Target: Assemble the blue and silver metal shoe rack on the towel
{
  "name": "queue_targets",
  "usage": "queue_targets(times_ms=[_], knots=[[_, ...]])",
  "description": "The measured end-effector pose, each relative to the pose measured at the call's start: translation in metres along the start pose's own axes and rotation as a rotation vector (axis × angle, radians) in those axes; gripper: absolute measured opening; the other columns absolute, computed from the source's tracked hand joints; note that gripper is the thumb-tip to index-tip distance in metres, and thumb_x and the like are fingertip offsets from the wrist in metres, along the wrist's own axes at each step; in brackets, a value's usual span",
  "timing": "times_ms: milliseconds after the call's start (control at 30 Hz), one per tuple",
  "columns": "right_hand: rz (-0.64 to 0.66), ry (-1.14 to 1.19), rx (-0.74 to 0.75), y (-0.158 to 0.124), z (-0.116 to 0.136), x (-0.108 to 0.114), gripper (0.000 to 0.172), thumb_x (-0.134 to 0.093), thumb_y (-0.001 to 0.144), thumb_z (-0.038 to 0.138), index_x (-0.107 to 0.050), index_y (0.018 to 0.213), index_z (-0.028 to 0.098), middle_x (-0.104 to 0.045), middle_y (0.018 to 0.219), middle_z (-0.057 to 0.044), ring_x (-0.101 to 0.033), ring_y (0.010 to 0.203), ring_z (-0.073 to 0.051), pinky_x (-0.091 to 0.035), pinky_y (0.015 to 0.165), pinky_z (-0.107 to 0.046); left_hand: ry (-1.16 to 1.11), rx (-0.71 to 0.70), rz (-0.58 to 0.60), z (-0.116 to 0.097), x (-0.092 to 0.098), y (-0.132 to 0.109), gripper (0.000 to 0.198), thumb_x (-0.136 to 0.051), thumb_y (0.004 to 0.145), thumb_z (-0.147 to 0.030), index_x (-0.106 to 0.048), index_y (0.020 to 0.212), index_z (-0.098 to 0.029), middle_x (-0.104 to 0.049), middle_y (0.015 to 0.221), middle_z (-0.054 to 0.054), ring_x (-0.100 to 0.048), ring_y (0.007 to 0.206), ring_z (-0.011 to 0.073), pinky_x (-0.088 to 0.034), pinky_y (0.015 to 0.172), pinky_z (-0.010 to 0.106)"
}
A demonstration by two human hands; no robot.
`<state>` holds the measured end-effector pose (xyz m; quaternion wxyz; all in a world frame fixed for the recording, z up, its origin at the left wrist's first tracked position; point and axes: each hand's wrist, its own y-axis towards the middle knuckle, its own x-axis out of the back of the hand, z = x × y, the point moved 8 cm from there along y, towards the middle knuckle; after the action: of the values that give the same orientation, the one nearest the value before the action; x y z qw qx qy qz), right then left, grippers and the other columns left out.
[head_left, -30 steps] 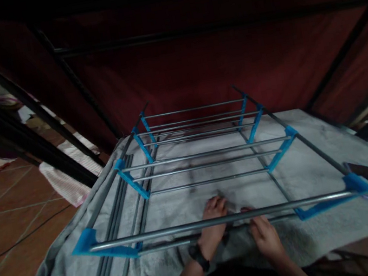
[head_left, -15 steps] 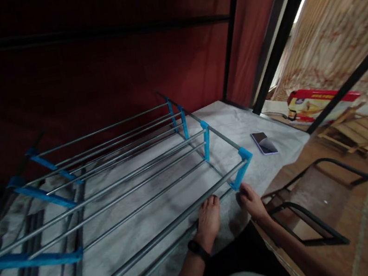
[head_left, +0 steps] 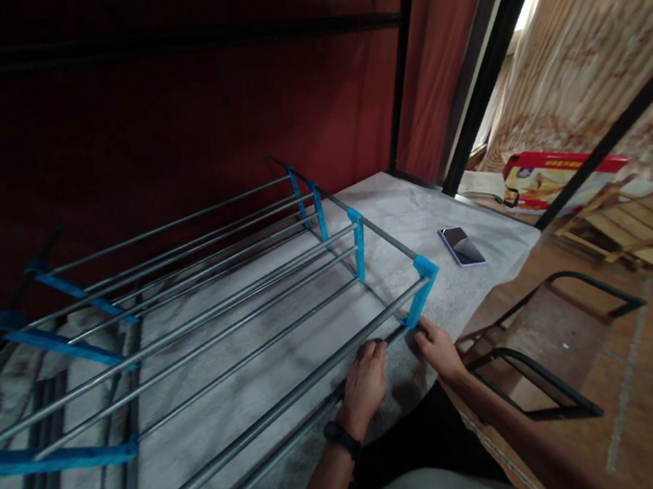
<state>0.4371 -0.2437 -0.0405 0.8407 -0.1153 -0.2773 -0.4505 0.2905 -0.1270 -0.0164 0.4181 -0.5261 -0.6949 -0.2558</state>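
A rack of grey metal tubes with blue plastic connectors, which looks like a shoe rack, lies across a pale cloth-covered surface. My left hand, a dark band on its wrist, is curled round the lower front tube close to the right end. Just beyond it, my right hand grips the bottom of the front right blue connector, where that tube meets it. The fingertips of my right hand are partly hidden. Further left, more blue connectors join the other ends of the tubes.
A phone lies right of the rack. Several loose dark tubes lie at the left. Black frame posts and a red wall panel bound the surface. On the tiled floor stand a black-framed chair, a wooden item and a red-yellow box.
The whole view has shifted slightly, so things appear a little further left and higher. My right hand has closed in on the lower part of the blue connector; my left stays on the tube.
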Motion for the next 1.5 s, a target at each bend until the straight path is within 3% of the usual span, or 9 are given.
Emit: queue_targets(times_ms=[600, 967, 1100, 1267, 1400, 1500], knots=[[0.044, 0.004, -0.060, -0.008, 0.002, -0.004, 0.046, -0.039, 0.082, 0.035, -0.069, 0.112, 0.015, -0.070, 0.084, -0.006, -0.062, 0.084, -0.024, -0.044, 0.080, -0.033, -0.029, -0.032, -0.023, 0.002, -0.002, -0.001, 0.053, -0.035, 0.099, -0.002, -0.061, 0.142, -0.016, -0.069, 0.128, 0.012, -0.066, 0.117, 0.0227, -0.053, 0.104, 0.034], [0.026, -0.087, -0.098, -0.012, 0.009, -0.003, 0.029, -0.037, 0.081, 0.037, -0.059, 0.092, 0.022, -0.061, 0.069, -0.002, -0.057, 0.071, -0.022, -0.038, 0.069, -0.032, -0.066, 0.003, -0.034, 0.004, -0.006, -0.001, 0.055, -0.037, 0.095, 0.002, -0.064, 0.139, -0.016, -0.070, 0.133, 0.011, -0.065, 0.124, 0.0220, -0.049, 0.112, 0.034], [0.030, -0.007, -0.093, -0.010, 0.003, -0.006, 0.035, -0.040, 0.080, 0.038, -0.064, 0.099, 0.021, -0.070, 0.082, -0.006, -0.063, 0.084, -0.025, -0.047, 0.079, -0.034, -0.065, -0.001, -0.041, 0.002, -0.003, 0.000, 0.054, -0.037, 0.095, 0.002, -0.064, 0.138, -0.015, -0.070, 0.130, 0.012, -0.066, 0.121, 0.0220, -0.052, 0.108, 0.034], [-0.008, 0.240, -0.115, -0.005, -0.017, -0.011, 0.050, -0.048, 0.075, 0.040, -0.066, 0.116, 0.019, -0.074, 0.121, -0.013, -0.065, 0.119, -0.030, -0.049, 0.107, -0.047, -0.073, 0.003, -0.040, -0.003, 0.006, -0.002, 0.043, -0.045, 0.102, -0.012, -0.063, 0.141, -0.017, -0.069, 0.137, 0.013, -0.064, 0.127, 0.0239, -0.050, 0.112, 0.037], [-0.104, 0.290, -0.097, -0.021, -0.024, 0.001, 0.054, -0.053, 0.076, 0.037, -0.060, 0.126, 0.017, -0.069, 0.129, -0.017, -0.066, 0.118, -0.029, -0.051, 0.107, -0.048, -0.024, 0.119, -0.139, 0.023, 0.030, -0.017, 0.042, -0.055, 0.103, -0.033, -0.062, 0.142, -0.018, -0.067, 0.141, 0.016, -0.061, 0.133, 0.0316, -0.047, 0.115, 0.049], [-0.099, 0.231, 0.033, -0.042, -0.003, 0.010, 0.034, -0.052, 0.085, 0.032, -0.064, 0.113, 0.020, -0.071, 0.117, -0.014, -0.067, 0.110, -0.026, -0.054, 0.100, -0.043, -0.074, 0.232, -0.350, 0.078, 0.066, -0.047, 0.031, -0.056, 0.100, -0.027, -0.071, 0.125, -0.020, -0.071, 0.133, 0.013, -0.065, 0.126, 0.0292, -0.049, 0.113, 0.046]])
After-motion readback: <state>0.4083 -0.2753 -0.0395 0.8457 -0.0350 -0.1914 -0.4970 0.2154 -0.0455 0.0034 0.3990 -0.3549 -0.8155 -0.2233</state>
